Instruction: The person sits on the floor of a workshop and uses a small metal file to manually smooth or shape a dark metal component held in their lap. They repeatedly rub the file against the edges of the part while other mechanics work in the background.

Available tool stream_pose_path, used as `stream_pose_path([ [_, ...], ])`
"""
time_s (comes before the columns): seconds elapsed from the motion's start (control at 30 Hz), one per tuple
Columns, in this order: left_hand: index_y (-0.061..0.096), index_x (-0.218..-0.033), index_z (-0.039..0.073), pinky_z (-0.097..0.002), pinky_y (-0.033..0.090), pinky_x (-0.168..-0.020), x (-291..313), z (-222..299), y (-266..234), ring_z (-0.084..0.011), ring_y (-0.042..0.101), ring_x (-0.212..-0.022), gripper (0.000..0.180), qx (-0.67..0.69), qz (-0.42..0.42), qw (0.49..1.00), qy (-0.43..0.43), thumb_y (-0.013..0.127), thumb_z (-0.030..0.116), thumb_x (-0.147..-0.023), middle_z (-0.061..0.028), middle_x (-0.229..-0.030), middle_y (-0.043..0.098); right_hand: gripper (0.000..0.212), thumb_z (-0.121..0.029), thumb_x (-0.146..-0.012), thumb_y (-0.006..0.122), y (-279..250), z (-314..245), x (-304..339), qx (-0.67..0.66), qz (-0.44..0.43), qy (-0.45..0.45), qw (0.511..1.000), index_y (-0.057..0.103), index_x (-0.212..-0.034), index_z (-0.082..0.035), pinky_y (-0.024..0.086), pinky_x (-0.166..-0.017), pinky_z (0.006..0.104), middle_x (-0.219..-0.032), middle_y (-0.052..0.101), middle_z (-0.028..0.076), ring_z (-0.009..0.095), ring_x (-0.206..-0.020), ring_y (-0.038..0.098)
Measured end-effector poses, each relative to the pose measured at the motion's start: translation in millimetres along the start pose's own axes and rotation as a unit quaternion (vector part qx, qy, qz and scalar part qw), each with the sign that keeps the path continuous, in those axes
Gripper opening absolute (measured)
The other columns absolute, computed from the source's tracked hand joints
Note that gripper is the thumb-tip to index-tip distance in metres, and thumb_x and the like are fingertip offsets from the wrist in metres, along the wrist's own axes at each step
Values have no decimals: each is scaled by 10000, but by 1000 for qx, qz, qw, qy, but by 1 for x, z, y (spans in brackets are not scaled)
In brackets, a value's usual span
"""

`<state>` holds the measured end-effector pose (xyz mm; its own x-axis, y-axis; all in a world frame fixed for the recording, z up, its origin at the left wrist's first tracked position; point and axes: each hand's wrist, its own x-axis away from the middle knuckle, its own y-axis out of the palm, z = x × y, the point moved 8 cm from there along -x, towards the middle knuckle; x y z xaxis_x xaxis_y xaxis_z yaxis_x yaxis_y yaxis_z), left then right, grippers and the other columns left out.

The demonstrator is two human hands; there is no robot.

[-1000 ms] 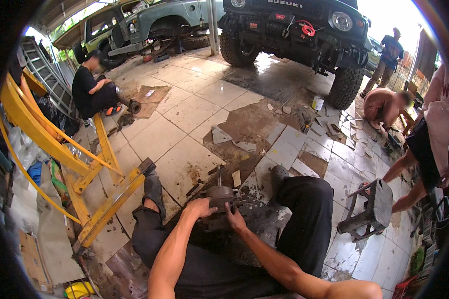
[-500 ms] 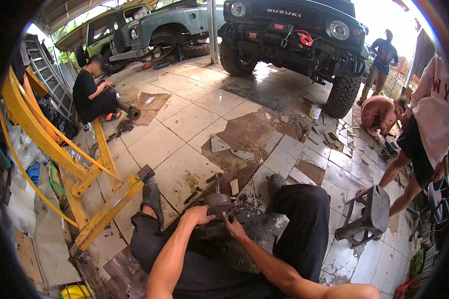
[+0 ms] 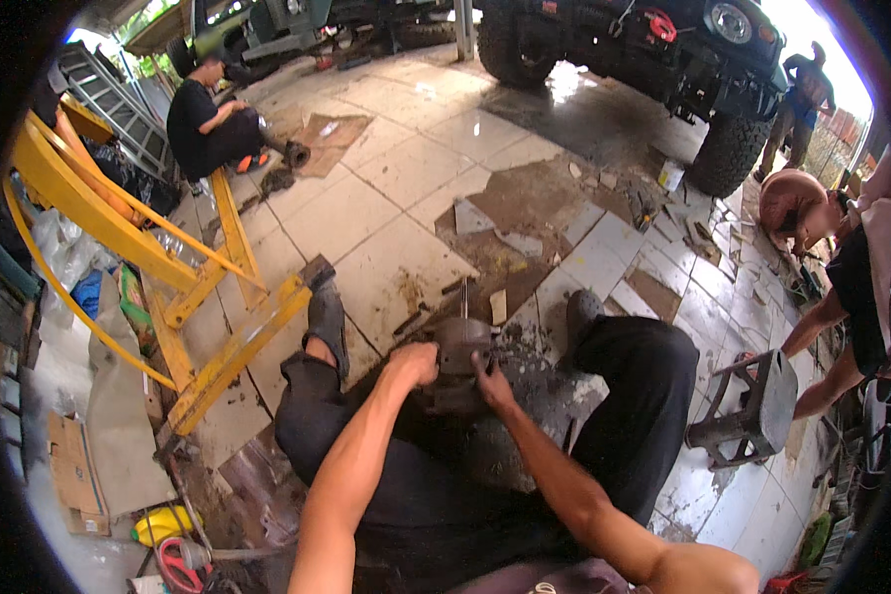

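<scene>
Two bare hands are at a round metal part, which is located between the bent legs of the person, low over the dark, oily patch of the floor. A thin rod stands up from its top. The left hand has its fingers curled and closes on the left edge of the part. The right hand touches the right side with its thumb raised; its other fingers are partly hidden, so I cannot tell if they are clamped on it.

Near the front tyre of the dark vehicle stands a small white can; what it contains cannot be seen from this angle. At the left side, behind the yellow metal frame, some clear plastic bags lie crumpled, and near them a black bag, whose contents are hidden. Lower, a yellow container lies near a piece of cardboard. To the right of the person is a grey stool. Farther left, a co-worker in dark clothes sits near another metal piece.
</scene>
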<state>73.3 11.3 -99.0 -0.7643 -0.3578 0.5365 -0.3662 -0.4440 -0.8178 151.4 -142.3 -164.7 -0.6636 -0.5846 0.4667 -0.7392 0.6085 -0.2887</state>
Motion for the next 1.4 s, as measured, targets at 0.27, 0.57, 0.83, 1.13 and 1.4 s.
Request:
stream_pose_path([
  [0.27,622,-1080,-30,-423,505,-845,8,5,12,-350,610,-1026,389,18,-37,999,24,644,218,-780,-225,-1090,634,1083,-793,-769,423,4,-21,22,26,-48,25,998,125,-1487,-37,328,-1044,423,-1379,414,277,410,-1269,421],
  [0.57,565,-1187,-15,-416,487,-878,6,4,16,-359,597,-1044,512,57,-51,996,50,687,253,-768,-233,-1111,623,1070,-780,-786,407,3,-30,39,21,-10,1,1000,128,-1478,-13,328,-1053,417,-1393,381,299,409,-1296,390],
  [0.83,565,-1192,-24,-413,481,-885,7,2,22,-360,591,-1060,536,65,-52,996,45,706,276,-770,-242,-1130,615,1064,-782,-783,404,13,-4,28,75,42,-46,995,107,-1487,-43,365,-1018,420,-1316,471,299,432,-1220,467],
  [1.13,515,-1248,-20,-411,475,-893,9,7,19,-369,591,-1058,599,47,-60,995,57,714,284,-772,-243,-1107,623,1032,-737,-797,460,11,2,17,58,75,-64,993,149,-1469,-18,368,-1021,437,-1382,389,305,440,-1233,450],
  [1.4,575,-1163,-8,-428,478,-867,9,-3,25,-378,598,-1025,522,52,-65,996,39,718,288,-757,-244,-1066,633,1016,-767,-808,386,7,-7,27,54,30,3,998,213,-1459,-6,366,-1019,428,-1319,477,285,416,-1228,467],
])
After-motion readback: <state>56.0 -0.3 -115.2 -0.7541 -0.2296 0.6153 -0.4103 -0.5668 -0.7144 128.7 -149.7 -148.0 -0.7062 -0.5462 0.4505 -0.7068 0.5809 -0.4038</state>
